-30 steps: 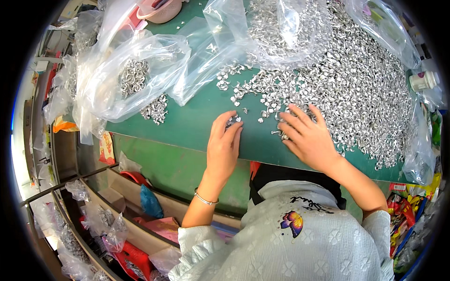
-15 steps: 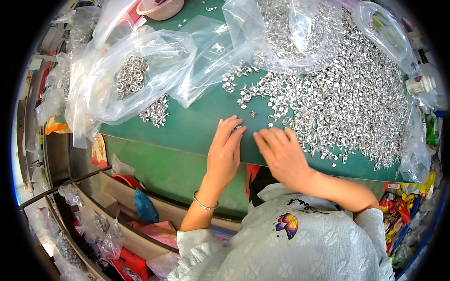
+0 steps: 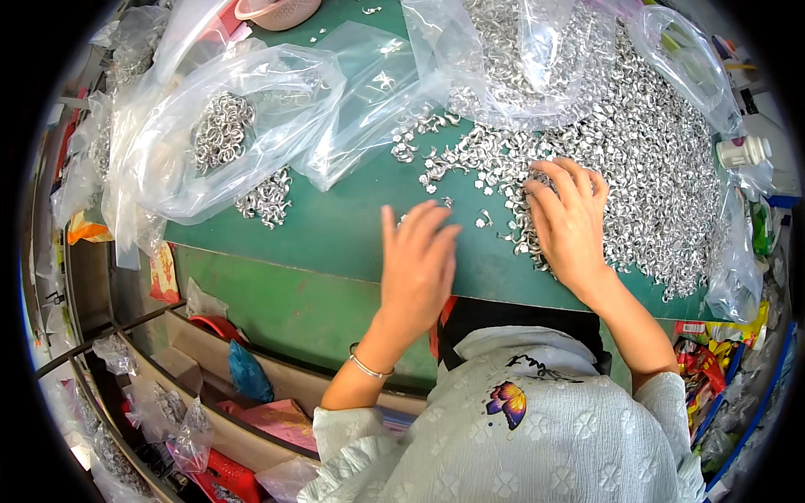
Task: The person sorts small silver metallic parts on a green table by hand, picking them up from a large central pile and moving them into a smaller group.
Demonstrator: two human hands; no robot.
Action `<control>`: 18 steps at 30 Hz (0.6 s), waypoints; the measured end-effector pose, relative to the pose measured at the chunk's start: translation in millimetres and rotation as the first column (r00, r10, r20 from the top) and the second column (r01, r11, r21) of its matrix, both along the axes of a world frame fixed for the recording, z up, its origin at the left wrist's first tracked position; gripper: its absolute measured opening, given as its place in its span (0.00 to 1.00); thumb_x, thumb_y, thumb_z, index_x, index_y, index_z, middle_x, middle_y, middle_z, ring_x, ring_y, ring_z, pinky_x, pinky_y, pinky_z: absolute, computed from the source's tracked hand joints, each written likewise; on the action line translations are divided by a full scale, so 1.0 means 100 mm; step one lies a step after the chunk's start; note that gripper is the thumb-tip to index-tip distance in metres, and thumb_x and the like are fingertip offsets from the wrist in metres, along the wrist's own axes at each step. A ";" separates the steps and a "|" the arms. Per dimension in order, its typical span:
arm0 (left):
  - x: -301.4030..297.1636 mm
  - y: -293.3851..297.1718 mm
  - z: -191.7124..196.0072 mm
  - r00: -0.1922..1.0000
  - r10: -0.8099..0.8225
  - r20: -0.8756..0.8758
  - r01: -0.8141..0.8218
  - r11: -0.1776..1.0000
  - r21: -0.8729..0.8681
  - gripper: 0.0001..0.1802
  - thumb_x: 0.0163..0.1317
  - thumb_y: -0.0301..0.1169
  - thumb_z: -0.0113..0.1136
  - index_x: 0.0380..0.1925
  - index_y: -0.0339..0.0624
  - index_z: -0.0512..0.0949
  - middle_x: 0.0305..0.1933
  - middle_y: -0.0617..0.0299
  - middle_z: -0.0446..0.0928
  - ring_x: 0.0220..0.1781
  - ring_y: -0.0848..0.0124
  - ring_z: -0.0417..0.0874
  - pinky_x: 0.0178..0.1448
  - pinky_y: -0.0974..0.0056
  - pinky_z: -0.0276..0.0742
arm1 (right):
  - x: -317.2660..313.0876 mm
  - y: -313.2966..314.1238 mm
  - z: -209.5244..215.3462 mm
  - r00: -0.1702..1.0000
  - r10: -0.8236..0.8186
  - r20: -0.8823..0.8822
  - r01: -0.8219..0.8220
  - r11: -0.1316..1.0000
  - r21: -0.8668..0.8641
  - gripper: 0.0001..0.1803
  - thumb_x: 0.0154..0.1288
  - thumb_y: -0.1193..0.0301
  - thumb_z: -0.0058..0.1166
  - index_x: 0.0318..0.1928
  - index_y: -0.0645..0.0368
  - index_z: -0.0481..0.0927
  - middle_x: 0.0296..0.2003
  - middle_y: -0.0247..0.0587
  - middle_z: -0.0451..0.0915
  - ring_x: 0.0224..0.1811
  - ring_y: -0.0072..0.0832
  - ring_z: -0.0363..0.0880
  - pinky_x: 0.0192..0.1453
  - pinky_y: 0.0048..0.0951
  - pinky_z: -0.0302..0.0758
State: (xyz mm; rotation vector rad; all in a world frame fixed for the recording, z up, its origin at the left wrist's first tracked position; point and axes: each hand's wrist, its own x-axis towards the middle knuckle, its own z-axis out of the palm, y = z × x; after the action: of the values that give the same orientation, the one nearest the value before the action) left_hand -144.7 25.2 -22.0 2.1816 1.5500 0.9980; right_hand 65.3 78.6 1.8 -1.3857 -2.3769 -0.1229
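Left hand (image 3: 418, 272), blurred, spreads its fingers over the green worktop (image 3: 327, 230); right hand (image 3: 572, 230) curls at the left edge of the metal heap (image 3: 662, 189). Whether the latter hand pinches anything cannot be told.

A pale grey top (image 3: 579, 444) with a bright butterfly (image 3: 508, 405)
Soft flower shapes (image 3: 506, 484) and curly black writing (image 3: 541, 369) decorate it. The sleeves (image 3: 352, 432) are loose. A thin, shiny bangle (image 3: 369, 367) circles the left arm (image 3: 356, 387).
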 end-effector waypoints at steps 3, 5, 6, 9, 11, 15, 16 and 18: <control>0.15 0.06 -0.02 0.973 -0.226 -0.044 0.226 0.974 -0.008 0.14 0.54 0.18 0.61 0.42 0.35 0.78 0.55 0.56 0.74 0.62 0.57 0.74 0.72 0.39 0.55 | -0.14 -0.06 -0.01 0.967 0.173 -0.187 -0.198 0.972 -0.125 0.12 0.57 0.75 0.58 0.44 0.58 0.79 0.51 0.39 0.75 0.58 0.40 0.70 0.60 0.50 0.60; 0.15 0.07 -0.03 0.974 -0.208 -0.089 0.210 0.978 0.004 0.14 0.54 0.18 0.61 0.42 0.32 0.78 0.54 0.55 0.75 0.61 0.58 0.74 0.72 0.41 0.57 | -0.14 -0.05 -0.04 0.974 0.192 -0.119 -0.208 0.967 -0.146 0.13 0.56 0.74 0.60 0.44 0.57 0.80 0.51 0.39 0.75 0.59 0.38 0.70 0.61 0.47 0.60; 0.10 0.05 0.00 0.976 -0.199 -0.086 0.200 0.980 -0.005 0.14 0.54 0.18 0.61 0.43 0.31 0.78 0.54 0.55 0.75 0.61 0.58 0.75 0.72 0.41 0.58 | -0.09 -0.05 -0.04 0.984 0.164 -0.064 -0.171 0.977 -0.127 0.14 0.55 0.75 0.60 0.44 0.56 0.80 0.52 0.38 0.75 0.58 0.38 0.71 0.61 0.45 0.60; -0.01 -0.02 -0.02 0.986 -0.158 -0.043 0.157 0.987 -0.024 0.14 0.55 0.19 0.61 0.43 0.30 0.78 0.53 0.54 0.76 0.60 0.57 0.75 0.71 0.41 0.58 | -0.03 -0.02 0.02 0.989 0.138 -0.053 -0.143 0.985 -0.094 0.15 0.55 0.74 0.61 0.45 0.56 0.80 0.51 0.39 0.75 0.59 0.38 0.70 0.61 0.44 0.61; -0.02 -0.03 -0.03 0.989 -0.145 -0.020 0.144 0.989 -0.036 0.13 0.55 0.19 0.62 0.42 0.30 0.79 0.53 0.54 0.76 0.60 0.57 0.75 0.71 0.40 0.58 | -0.13 -0.05 0.03 0.973 0.189 -0.136 -0.203 0.974 -0.098 0.14 0.55 0.72 0.60 0.44 0.56 0.80 0.51 0.39 0.75 0.59 0.37 0.69 0.61 0.45 0.62; -0.02 -0.02 0.02 0.993 -0.105 -0.059 0.103 0.994 -0.045 0.12 0.54 0.18 0.62 0.41 0.31 0.79 0.52 0.54 0.77 0.60 0.56 0.76 0.72 0.39 0.57 | -0.20 -0.10 -0.08 0.956 0.291 -0.045 -0.294 0.939 -0.178 0.13 0.57 0.71 0.59 0.43 0.57 0.80 0.50 0.40 0.75 0.60 0.37 0.69 0.62 0.47 0.62; -0.06 -0.03 0.03 0.993 -0.078 -0.084 0.074 0.996 -0.047 0.12 0.54 0.18 0.62 0.41 0.31 0.80 0.52 0.54 0.77 0.60 0.56 0.76 0.72 0.39 0.57 | -0.16 -0.09 -0.09 0.971 0.238 0.006 -0.235 0.962 -0.139 0.12 0.57 0.70 0.60 0.42 0.57 0.80 0.50 0.40 0.75 0.60 0.38 0.69 0.63 0.47 0.61; -0.14 -0.04 0.01 0.998 -0.031 -0.048 0.031 0.999 -0.007 0.12 0.55 0.18 0.62 0.41 0.33 0.80 0.52 0.54 0.77 0.60 0.56 0.76 0.72 0.39 0.56 | -0.07 -0.08 -0.03 0.989 0.151 0.005 -0.149 0.981 -0.127 0.12 0.57 0.70 0.61 0.42 0.57 0.80 0.50 0.40 0.75 0.60 0.38 0.69 0.63 0.47 0.60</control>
State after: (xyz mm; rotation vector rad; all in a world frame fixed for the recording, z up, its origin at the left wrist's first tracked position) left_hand -158.4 21.7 -20.9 2.2338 1.5330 0.9367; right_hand 58.3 70.9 -1.1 -1.2576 -2.5294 0.0602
